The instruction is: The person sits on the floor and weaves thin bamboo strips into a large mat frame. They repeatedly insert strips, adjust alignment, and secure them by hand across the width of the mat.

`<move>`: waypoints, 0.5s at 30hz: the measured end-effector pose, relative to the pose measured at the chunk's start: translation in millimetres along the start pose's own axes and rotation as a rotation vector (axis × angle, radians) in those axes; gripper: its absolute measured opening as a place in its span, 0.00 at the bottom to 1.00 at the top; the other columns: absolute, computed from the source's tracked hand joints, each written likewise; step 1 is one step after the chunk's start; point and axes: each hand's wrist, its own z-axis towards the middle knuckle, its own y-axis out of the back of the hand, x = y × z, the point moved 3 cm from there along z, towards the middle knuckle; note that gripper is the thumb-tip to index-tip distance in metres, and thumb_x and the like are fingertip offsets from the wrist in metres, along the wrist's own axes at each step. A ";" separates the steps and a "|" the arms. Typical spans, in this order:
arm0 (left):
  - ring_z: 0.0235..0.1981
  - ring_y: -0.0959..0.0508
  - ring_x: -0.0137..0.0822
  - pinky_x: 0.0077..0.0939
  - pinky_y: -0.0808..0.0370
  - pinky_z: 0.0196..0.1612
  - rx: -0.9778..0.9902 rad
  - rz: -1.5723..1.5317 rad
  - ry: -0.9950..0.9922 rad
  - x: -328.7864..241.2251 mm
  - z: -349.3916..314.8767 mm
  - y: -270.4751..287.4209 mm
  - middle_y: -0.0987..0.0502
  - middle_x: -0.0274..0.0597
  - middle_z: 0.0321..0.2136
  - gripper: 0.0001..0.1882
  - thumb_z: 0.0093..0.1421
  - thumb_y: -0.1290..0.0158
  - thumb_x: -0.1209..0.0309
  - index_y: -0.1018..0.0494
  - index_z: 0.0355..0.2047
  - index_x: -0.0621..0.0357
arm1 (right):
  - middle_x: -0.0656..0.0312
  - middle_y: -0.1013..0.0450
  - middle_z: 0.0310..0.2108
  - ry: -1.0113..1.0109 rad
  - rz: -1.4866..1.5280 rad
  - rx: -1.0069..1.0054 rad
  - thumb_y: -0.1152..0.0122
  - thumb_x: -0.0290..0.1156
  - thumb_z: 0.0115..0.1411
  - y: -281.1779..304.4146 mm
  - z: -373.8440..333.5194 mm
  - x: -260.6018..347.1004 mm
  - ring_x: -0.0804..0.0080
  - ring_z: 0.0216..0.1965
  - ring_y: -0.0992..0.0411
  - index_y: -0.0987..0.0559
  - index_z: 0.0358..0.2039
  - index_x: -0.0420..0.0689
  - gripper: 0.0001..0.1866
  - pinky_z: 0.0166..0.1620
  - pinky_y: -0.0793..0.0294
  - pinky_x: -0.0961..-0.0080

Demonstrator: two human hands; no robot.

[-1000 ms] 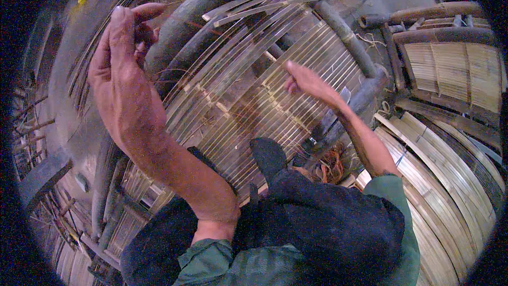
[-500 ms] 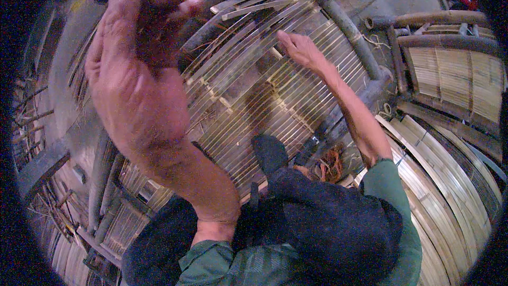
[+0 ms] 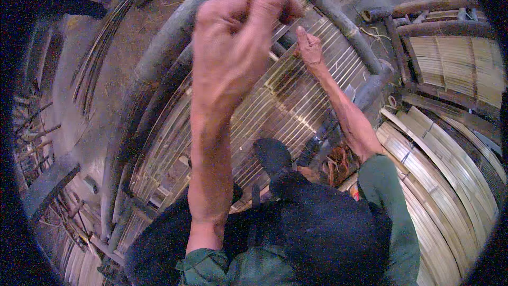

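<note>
My left hand (image 3: 233, 47) is raised close in front of me, its fingers curled and pinched together. Beyond it and to the right, over the far part of a slatted bamboo panel (image 3: 293, 87), my right hand (image 3: 310, 50) is closed with the thumb on top. Whatever either hand grips is hidden or too thin to make out. Narrow pale slats run side by side across the panel, set in a frame of thick dark bamboo poles (image 3: 352, 34). My left hand and forearm cover part of the panel's far left.
Long curved bamboo strips (image 3: 434, 190) are stacked at the lower right. Behind them stands another slatted bamboo piece (image 3: 444, 63). Orange-brown fibres (image 3: 337, 165) lie by my knee. Thin dark rods (image 3: 100, 47) rest on the floor at upper left, and sticks (image 3: 69, 206) lie at far left.
My left hand has swung right, toward my right hand, and its fingers have curled tighter. My right hand has shifted slightly right and turned thumb up. Loose strips at the panel's far left no longer show.
</note>
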 end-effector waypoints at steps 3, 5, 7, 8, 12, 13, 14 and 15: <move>0.34 0.24 0.34 0.27 0.29 0.39 0.042 0.035 -0.022 7.9 -14.4 8.0 0.23 0.43 0.29 0.12 0.60 0.50 0.66 0.24 0.28 0.64 | 0.63 0.26 0.24 0.127 -0.331 0.178 0.45 0.45 0.59 -15.2 -18.1 32.4 0.78 0.29 0.29 0.21 0.27 0.40 0.19 0.32 0.30 0.76; 0.37 0.25 0.38 0.30 0.29 0.39 -0.017 0.105 -0.219 34.9 -19.7 2.6 0.24 0.47 0.34 0.12 0.59 0.48 0.66 0.24 0.30 0.65 | 0.62 0.24 0.29 0.132 -0.119 0.057 0.42 0.40 0.57 23.3 -15.4 38.4 0.75 0.33 0.28 0.21 0.30 0.40 0.15 0.38 0.29 0.77; 0.48 0.28 0.40 0.32 0.33 0.51 -0.032 0.388 -0.255 66.6 -32.2 -7.7 0.26 0.50 0.43 0.13 0.59 0.48 0.66 0.26 0.38 0.63 | 0.61 0.24 0.32 0.600 -0.463 -0.191 0.39 0.37 0.53 121.6 -5.3 52.9 0.71 0.36 0.27 0.21 0.35 0.43 0.12 0.44 0.30 0.76; 0.46 0.28 0.45 0.35 0.33 0.51 -0.124 0.508 -0.216 85.6 -44.6 -3.5 0.28 0.52 0.42 0.14 0.56 0.46 0.67 0.27 0.40 0.62 | 0.61 0.27 0.27 0.233 -0.028 -0.258 0.42 0.37 0.56 161.4 -6.4 49.5 0.71 0.34 0.28 0.23 0.30 0.44 0.10 0.42 0.30 0.73; 0.50 0.35 0.54 0.48 0.40 0.54 -0.217 0.902 0.132 180.4 -107.9 -12.8 0.36 0.58 0.49 0.25 0.54 0.45 0.63 0.34 0.51 0.61 | 0.65 0.34 0.20 -0.185 0.282 -0.535 0.50 0.49 0.61 344.9 -86.2 -9.6 0.74 0.24 0.33 0.31 0.23 0.47 0.19 0.30 0.30 0.77; 0.52 0.37 0.54 0.52 0.42 0.55 -0.174 1.076 0.216 191.7 -124.2 -17.7 0.39 0.58 0.52 0.29 0.54 0.46 0.61 0.36 0.53 0.61 | 0.65 0.35 0.20 -0.295 0.161 -0.553 0.50 0.54 0.60 372.3 -115.4 -26.2 0.76 0.23 0.34 0.32 0.22 0.46 0.23 0.27 0.31 0.79; 0.53 0.39 0.54 0.53 0.44 0.56 -0.134 1.112 0.242 202.7 -138.2 -21.0 0.41 0.58 0.53 0.30 0.54 0.46 0.61 0.38 0.55 0.61 | 0.64 0.33 0.22 -0.625 -0.117 -0.373 0.49 0.59 0.57 398.0 -152.7 -42.6 0.76 0.24 0.33 0.28 0.29 0.43 0.28 0.25 0.31 0.77; 0.54 0.40 0.54 0.54 0.46 0.57 -0.087 1.138 0.270 209.8 -147.2 -29.2 0.42 0.57 0.54 0.32 0.54 0.46 0.60 0.39 0.56 0.61 | 0.64 0.32 0.22 -0.641 -0.408 -0.352 0.48 0.61 0.55 415.9 -191.8 -69.5 0.76 0.24 0.33 0.26 0.32 0.43 0.29 0.25 0.31 0.76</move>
